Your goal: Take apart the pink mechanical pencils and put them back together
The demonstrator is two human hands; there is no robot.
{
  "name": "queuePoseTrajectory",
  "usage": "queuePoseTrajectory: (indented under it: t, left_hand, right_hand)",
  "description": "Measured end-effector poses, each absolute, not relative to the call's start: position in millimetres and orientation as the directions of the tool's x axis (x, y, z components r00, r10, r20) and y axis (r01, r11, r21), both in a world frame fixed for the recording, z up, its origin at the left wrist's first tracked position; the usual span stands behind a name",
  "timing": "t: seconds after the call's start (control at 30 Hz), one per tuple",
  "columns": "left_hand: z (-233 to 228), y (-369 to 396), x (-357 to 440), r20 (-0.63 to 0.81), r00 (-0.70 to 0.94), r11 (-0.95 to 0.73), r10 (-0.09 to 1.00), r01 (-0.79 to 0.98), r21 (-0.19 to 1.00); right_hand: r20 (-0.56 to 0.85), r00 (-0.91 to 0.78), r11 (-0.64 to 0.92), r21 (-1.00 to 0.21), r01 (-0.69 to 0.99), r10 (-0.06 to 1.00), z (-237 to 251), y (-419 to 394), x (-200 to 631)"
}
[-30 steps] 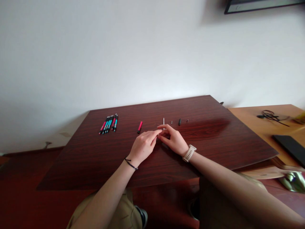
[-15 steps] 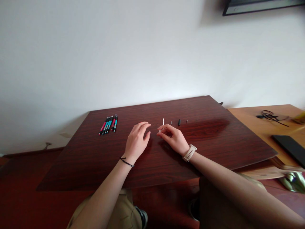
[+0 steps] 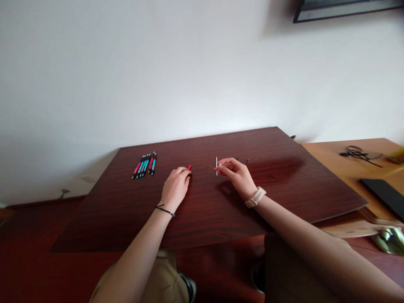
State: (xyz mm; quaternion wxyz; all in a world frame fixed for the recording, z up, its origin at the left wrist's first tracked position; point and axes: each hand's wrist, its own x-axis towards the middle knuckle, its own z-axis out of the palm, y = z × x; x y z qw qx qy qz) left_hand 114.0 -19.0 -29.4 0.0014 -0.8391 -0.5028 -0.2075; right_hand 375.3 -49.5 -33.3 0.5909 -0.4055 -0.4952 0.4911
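My left hand [image 3: 176,186] rests on the dark red board [image 3: 205,219] with its fingertips closed over a short red pen barrel [image 3: 189,167], of which only the tip shows. My right hand [image 3: 237,174], with a pale watch on the wrist, pinches a thin white pen refill [image 3: 216,165] and holds it upright just above the board. Behind the right hand's fingers lie small dark pen parts [image 3: 248,160], partly hidden. A row of several assembled pens [image 3: 145,164], black with red or teal grips, lies at the far left of the board.
A light wooden table [image 3: 341,160] stands to the right, with a tangled black cable [image 3: 356,152] and a flat black device [image 3: 383,194] on it. A white wall rises just behind the board. My knees show below the board's near edge.
My left hand slid left and forward onto the red barrel. My right hand moved up and forward and now holds the white refill upright.
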Motion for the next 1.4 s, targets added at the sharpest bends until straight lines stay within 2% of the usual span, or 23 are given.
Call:
queuePoseTrajectory:
  t: [0.13, 0.2, 0.33, 0.43, 0.77, 1.4]
  left_hand:
    - [-29.5, -18.9, 115.1, 0.371, 0.362, -0.484, 0.855, 0.814, 0.322]
    - [-30.7, -19.4, 118.4, 0.386, 0.322, -0.479, 0.865, 0.759, 0.441]
    - [-30.6, -23.3, 131.3, 0.347, 0.310, -0.462, 0.885, 0.492, 0.737]
    - [-28.3, -27.9, 141.5, 0.317, 0.347, -0.433, 0.883, 0.340, 0.835]
    - [-23.1, -35.0, 148.3, 0.298, 0.357, -0.400, 0.885, 0.257, 0.880]
    - [-21.5, -38.3, 151.8, 0.304, 0.346, -0.400, 0.888, 0.253, 0.881]
  right_hand:
    - [0.129, 0.077, 0.144, -0.955, -0.258, 0.989, -31.6, -47.7, 381.0]
    - [0.095, 0.095, 0.120, -0.946, -0.303, 0.991, -31.1, -47.5, 381.8]
    - [0.092, 0.087, 0.118, -0.921, -0.370, 0.992, -31.8, -47.3, 379.3]
    - [0.112, 0.071, 0.131, -0.920, -0.369, 0.991, -32.8, -47.6, 376.4]
    - [0.127, 0.023, 0.128, -0.943, -0.307, 0.992, -36.8, -48.7, 374.0]
    - [0.093, -0.019, 0.085, -0.962, -0.261, 0.995, -36.8, -49.3, 372.3]
